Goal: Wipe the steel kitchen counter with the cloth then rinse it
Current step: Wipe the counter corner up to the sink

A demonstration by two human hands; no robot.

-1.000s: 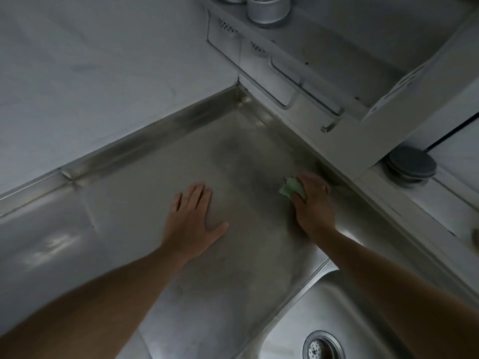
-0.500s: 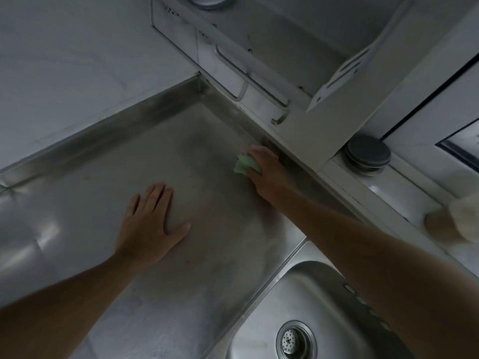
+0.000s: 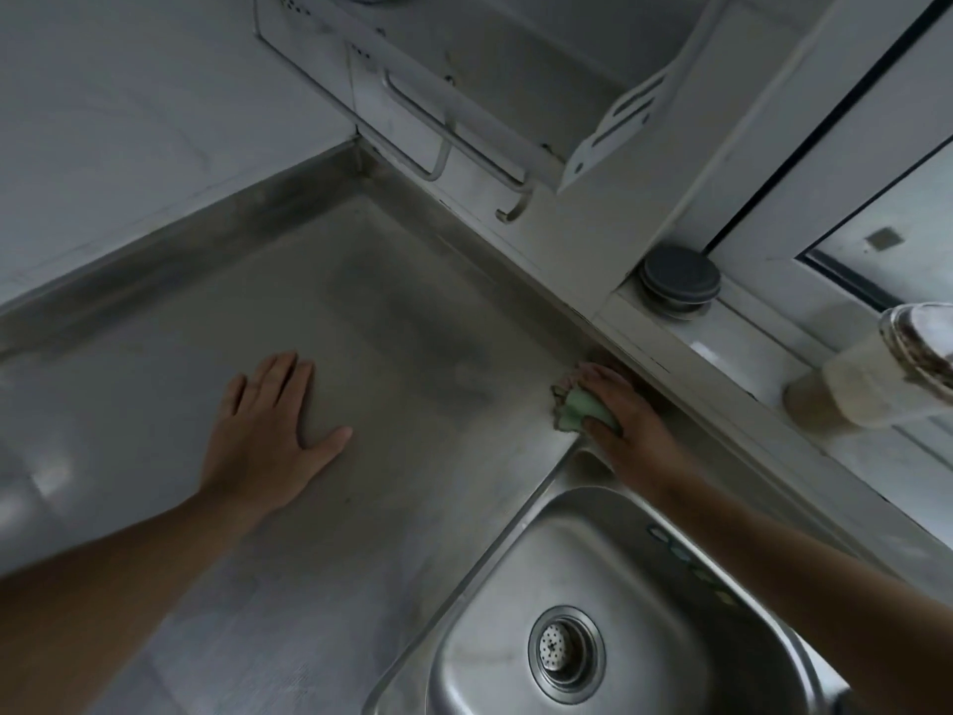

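Observation:
The steel counter (image 3: 392,312) fills the middle of the view, dull and smeared. My right hand (image 3: 626,420) presses a crumpled pale green cloth (image 3: 575,407) onto the counter's back edge, right under the white sill and just beyond the sink's far corner. Most of the cloth is hidden under my fingers. My left hand (image 3: 270,430) lies flat on the counter to the left, fingers spread, holding nothing.
A steel sink (image 3: 515,637) with a round drain strainer (image 3: 557,647) sits at the lower right. On the white sill stand a dark round lid (image 3: 679,278) and a glass jar (image 3: 871,384). A rack with hooks (image 3: 464,131) hangs on the wall behind the counter.
My right hand has slid the cloth along the back edge toward the sink. My left hand stays flat on the counter. The view has shifted, showing more of the sink and sill.

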